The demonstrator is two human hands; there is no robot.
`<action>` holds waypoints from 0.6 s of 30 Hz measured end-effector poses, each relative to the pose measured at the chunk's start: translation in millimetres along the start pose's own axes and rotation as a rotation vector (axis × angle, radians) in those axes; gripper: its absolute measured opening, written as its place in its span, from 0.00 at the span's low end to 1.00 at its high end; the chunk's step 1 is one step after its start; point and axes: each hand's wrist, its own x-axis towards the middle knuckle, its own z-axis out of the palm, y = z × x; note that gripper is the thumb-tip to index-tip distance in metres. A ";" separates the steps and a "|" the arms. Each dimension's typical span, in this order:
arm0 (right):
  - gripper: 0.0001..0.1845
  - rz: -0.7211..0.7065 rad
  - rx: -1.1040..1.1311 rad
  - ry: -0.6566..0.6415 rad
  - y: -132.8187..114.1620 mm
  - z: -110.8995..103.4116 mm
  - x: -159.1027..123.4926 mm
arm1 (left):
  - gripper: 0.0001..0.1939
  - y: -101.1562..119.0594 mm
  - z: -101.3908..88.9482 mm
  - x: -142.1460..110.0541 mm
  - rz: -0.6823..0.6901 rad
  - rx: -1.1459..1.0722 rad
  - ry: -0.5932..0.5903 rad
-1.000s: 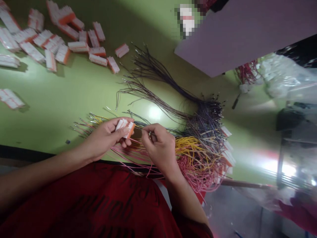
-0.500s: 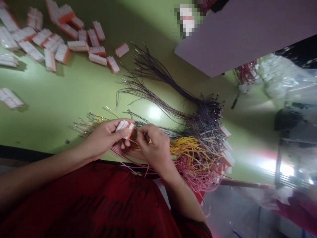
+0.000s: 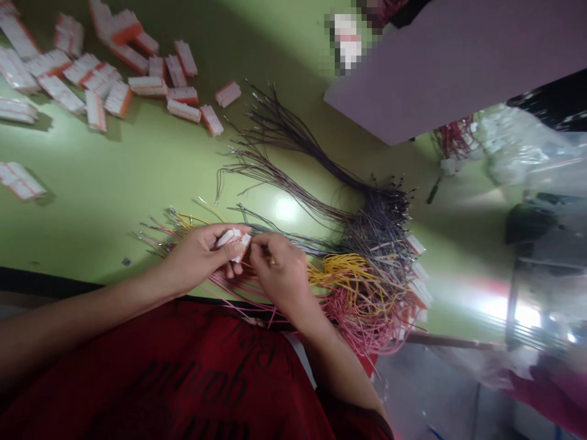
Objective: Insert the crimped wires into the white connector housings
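My left hand (image 3: 199, 253) is closed around a white and orange connector housing (image 3: 233, 240), with the thumb laid across it. Close against the housing's right end, the fingertips of my right hand (image 3: 282, 263) are pinched together. They appear to hold a thin wire, though the fingers hide most of it. Beneath and behind both hands run pink wires (image 3: 348, 318), yellow wires (image 3: 346, 267) and grey wires (image 3: 293, 232). Brown wires (image 3: 293, 186) and dark purple wires (image 3: 312, 146) fan out beyond them, metal tips pointing left.
Several white and orange housings (image 3: 94, 76) lie scattered at the far left of the green table (image 3: 137, 165). More housings (image 3: 419, 287) sit right of the wire heap. A large purple-grey panel (image 3: 440, 67) and clear plastic bags (image 3: 518, 143) occupy the far right.
My right hand has shifted slightly left, so its pinched fingertips are closer to the housing. The housing has tipped a little within my left hand. The view has moved slightly.
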 end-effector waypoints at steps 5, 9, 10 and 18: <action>0.12 0.075 0.038 0.014 -1.6 0.0 -4.2 | 0.20 -0.7 1.0 -0.7 0.036 0.017 0.002; 0.12 0.123 0.114 -0.041 2.2 -10.4 -1.0 | 0.17 7.7 3.9 -2.4 0.072 0.076 -0.007; 0.12 0.125 0.129 -0.033 6.8 -14.3 3.5 | 0.17 11.8 5.2 -2.1 0.092 0.078 0.007; 0.10 0.171 -0.561 0.045 74.5 -11.6 58.6 | 0.14 24.9 15.1 15.0 0.149 0.003 0.072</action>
